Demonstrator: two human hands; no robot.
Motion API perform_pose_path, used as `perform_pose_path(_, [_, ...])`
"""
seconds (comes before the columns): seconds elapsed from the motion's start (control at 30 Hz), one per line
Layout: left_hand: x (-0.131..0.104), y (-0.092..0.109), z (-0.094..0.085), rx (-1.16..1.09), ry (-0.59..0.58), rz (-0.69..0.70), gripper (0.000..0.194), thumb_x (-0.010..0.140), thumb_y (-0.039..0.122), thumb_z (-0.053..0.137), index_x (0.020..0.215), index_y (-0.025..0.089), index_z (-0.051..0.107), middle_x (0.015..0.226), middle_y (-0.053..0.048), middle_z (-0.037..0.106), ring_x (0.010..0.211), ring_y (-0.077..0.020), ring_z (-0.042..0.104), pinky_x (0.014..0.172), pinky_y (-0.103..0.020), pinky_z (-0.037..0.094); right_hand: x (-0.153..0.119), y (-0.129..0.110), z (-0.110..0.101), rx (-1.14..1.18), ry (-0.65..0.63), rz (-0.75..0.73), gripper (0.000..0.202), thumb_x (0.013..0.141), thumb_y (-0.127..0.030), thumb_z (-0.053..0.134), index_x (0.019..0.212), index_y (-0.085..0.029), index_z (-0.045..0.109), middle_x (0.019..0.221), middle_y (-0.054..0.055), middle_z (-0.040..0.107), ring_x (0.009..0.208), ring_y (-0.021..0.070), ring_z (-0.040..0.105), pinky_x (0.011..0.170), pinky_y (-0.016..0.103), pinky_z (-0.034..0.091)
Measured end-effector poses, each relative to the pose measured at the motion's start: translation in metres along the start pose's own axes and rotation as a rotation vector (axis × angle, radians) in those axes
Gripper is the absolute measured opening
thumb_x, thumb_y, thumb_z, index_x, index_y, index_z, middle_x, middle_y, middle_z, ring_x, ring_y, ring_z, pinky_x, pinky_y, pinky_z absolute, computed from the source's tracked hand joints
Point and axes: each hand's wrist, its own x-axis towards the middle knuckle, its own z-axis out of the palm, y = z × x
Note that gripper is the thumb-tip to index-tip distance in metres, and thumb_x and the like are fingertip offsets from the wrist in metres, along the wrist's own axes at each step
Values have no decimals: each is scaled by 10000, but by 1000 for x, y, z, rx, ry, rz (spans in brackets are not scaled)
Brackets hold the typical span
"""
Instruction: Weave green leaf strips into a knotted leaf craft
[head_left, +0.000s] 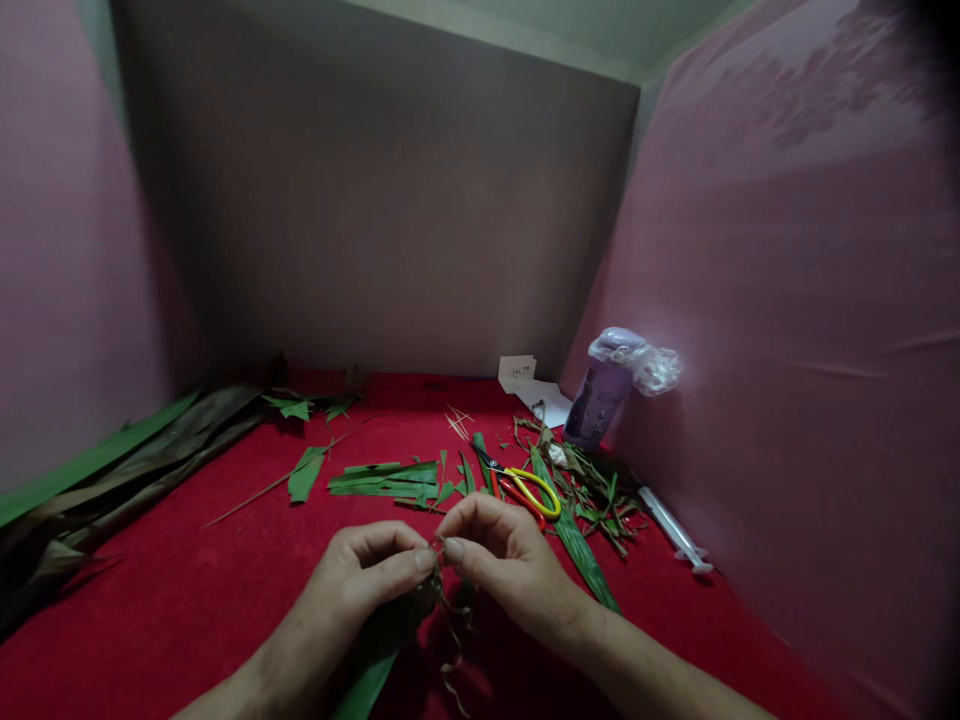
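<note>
My left hand (367,570) and my right hand (502,560) meet at the front middle, low over a red cloth (255,570). Thumb and forefinger of each are pinched on a thin brown plant strand (439,546). The strand's curly loose ends dangle below the fingers. A long green leaf (373,665) hangs beneath my left hand and is partly hidden by it. Just beyond my right hand lie scissors (534,490) with yellow and red handles.
Cut green leaf pieces (386,480) lie beyond the hands. Long leaves (142,450) are at the left. At the right are plant scraps (600,495), a purple bottle (600,395) in clear plastic, a syringe (671,525) and white paper (544,398). Thin sticks (459,422) lie farther back.
</note>
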Motion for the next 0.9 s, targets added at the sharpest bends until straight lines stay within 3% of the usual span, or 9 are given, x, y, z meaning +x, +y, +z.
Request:
perform_pose_path(0.3, [-2, 0, 1, -26, -57, -17, 193, 724, 312, 668, 603, 164, 639, 485, 6, 637, 432, -130, 585, 447, -218, 392, -1, 1, -1, 22, -36, -15, 192, 762, -342, 662, 788, -162, 599, 701, -13, 561, 636, 101, 509, 602, 245, 418])
perform_pose_path(0.73, [-3, 0, 2, 48, -51, -12, 204, 718, 316, 675, 596, 160, 627, 469, 6, 630, 424, -129, 576, 458, -217, 401, -2, 1, -3, -100, -59, -31, 143, 801, -285, 595, 746, -158, 562, 653, -21, 509, 595, 97, 439, 549, 224, 370])
perform_pose_path(0.9, [-2, -1, -1, -31, -58, -23, 191, 744, 309, 663, 631, 157, 639, 501, 4, 627, 434, -116, 568, 454, -206, 399, -3, 2, -2, -99, -64, -34, 124, 797, -278, 582, 751, -167, 555, 675, -17, 510, 611, 101, 441, 549, 224, 371])
